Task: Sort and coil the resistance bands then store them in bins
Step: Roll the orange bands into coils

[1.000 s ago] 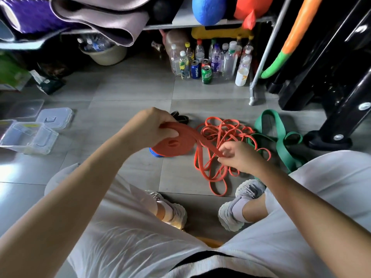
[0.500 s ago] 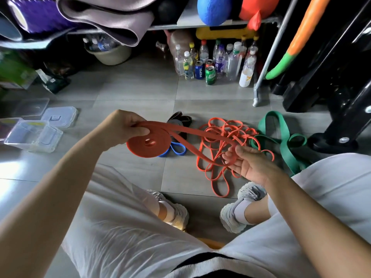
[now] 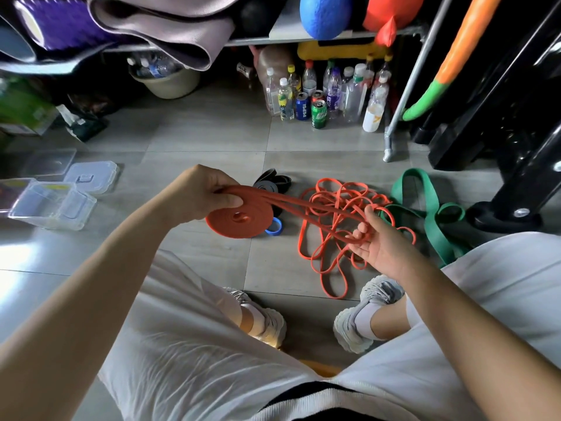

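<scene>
Orange coil [image 3: 239, 221] pinched by left hand [image 3: 200, 192]; its strands [image 3: 303, 204] cross right fingers [image 3: 359, 235].

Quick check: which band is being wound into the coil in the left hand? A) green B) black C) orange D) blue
C: the left hand grips a flat orange coil whose loose strands run across to the right hand; the green band lies on the floor.
</scene>
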Demonstrator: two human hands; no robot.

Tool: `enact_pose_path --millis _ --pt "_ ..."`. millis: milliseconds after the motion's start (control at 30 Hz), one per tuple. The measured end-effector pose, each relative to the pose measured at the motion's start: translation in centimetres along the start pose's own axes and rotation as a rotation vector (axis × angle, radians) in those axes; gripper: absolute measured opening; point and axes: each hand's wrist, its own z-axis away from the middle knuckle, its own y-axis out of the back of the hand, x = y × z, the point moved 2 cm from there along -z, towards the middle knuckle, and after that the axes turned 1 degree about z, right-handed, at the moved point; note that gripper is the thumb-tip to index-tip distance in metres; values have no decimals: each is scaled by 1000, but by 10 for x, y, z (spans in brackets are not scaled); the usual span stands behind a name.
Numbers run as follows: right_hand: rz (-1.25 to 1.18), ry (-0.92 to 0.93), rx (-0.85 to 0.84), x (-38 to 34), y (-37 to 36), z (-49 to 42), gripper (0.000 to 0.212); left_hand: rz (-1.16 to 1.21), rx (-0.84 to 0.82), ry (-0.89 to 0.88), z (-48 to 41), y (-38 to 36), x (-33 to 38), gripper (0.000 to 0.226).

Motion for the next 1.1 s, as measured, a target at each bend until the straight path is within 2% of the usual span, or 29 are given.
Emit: enact_pose_path --millis 67,167,233,300,333,400,500,700,900,1000,1100 --pt "188 13 77 2 2 -2 27 -62 -26 -30 1 -6 7 13" --pt "632 63 157 3 2 -1 25 -158 -76 -89 3 -20 21 13" --pt "948 150 211 1 0 1 28 -235 -96 -110 4 -30 30 14" --pt "1094 285 217 -5 -12 7 34 -302 -122 -161 5 -41 41 18" --pt "1078 362 171 -9 -23 13 33 -328 -137 -191 5 -46 46 20" --pt "1004 482 -29 -16 -47 25 27 -373 -154 -231 6 -54 54 20" --pt "941 564 -270 -21 -70 35 26 -378 -153 -251 6 -56 61 20" --pt "1074 732 -283 -28 -69 37 26 -183 -54 -233 6 -46 56 16" --pt "693 644 -291 -32 -66 37 29 290 8 -141 6 -52 44 20" --pt "623 616 -252 -33 -63 37 16 498 44 -78 6 -55 36 25" --pt "599 568 -228 -33 -59 35 20 702 80 -13 8 -59 30 27"
